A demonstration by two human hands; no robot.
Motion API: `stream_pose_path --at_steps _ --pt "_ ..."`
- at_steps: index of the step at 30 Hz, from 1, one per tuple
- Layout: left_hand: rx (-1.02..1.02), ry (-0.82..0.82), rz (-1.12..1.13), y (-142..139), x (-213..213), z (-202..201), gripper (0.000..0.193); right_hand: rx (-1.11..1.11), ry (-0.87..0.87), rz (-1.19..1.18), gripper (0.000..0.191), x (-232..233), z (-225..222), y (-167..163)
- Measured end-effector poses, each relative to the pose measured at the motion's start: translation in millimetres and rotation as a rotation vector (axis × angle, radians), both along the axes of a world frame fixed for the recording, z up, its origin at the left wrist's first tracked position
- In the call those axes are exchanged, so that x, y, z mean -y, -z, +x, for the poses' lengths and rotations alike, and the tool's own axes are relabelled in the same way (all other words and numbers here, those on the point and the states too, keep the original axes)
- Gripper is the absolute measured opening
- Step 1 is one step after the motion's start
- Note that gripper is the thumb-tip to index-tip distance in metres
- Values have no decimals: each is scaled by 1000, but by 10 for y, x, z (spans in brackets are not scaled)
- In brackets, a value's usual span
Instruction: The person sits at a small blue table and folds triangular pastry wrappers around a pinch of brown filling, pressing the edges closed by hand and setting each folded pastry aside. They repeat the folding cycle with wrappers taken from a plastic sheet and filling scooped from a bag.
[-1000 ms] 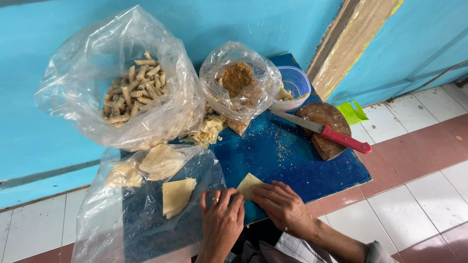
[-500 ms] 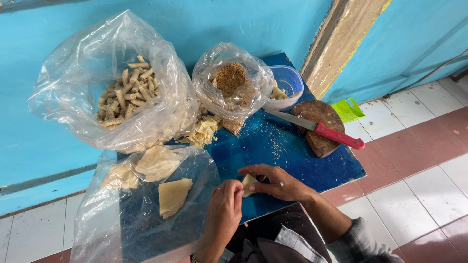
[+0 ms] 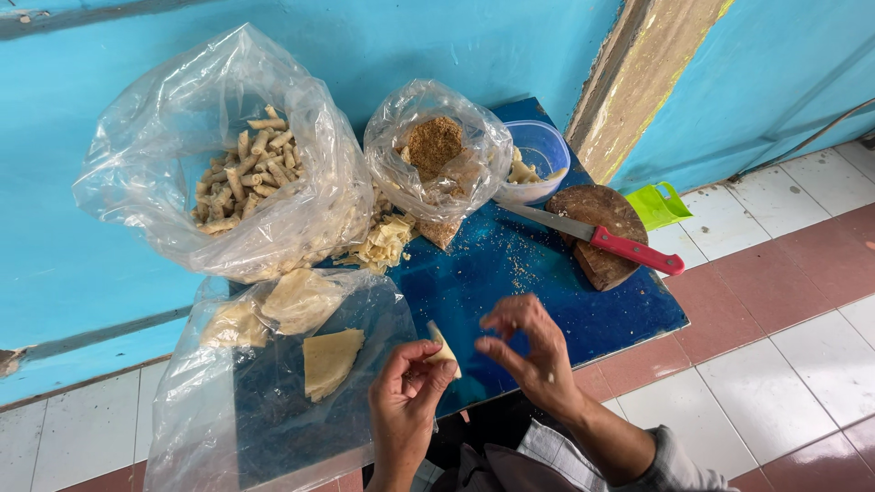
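Left hand (image 3: 406, 392) pinches the pale wrapper piece (image 3: 444, 348) upright, long axis vertical — right hand (image 3: 529, 351) just beside it, fingers apart, holding nothing — 1 piece in play.

Turquoise wall (image 3: 510, 46), white and red floor tiles (image 3: 784, 301), daylight

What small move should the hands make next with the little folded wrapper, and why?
Probably the right hand closes in to help roll it: the left hand pinches the folded wrapper alone, and the right hovers open beside it, apart.
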State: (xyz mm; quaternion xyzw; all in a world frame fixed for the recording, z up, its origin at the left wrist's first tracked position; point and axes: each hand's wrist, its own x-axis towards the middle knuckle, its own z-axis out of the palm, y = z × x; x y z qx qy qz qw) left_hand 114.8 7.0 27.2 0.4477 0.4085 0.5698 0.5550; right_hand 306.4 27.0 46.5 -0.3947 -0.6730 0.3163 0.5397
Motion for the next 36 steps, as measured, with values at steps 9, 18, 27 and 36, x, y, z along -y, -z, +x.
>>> stream_pose_path --at_steps 9,18,27,36 --pt "-72 0 13 -162 103 -31 22 -286 -252 -381 18 83 -51 182" --pt "-274 -37 167 -211 100 -18 10 -299 -297 -503 18 83 -23 271" --pt "-185 -19 134 -194 114 -40 10 -257 -338 -429 18 79 -36 139" --pt "-613 -71 492 -445 27 -131 27 -460 -438 -653 18 45 31 214"
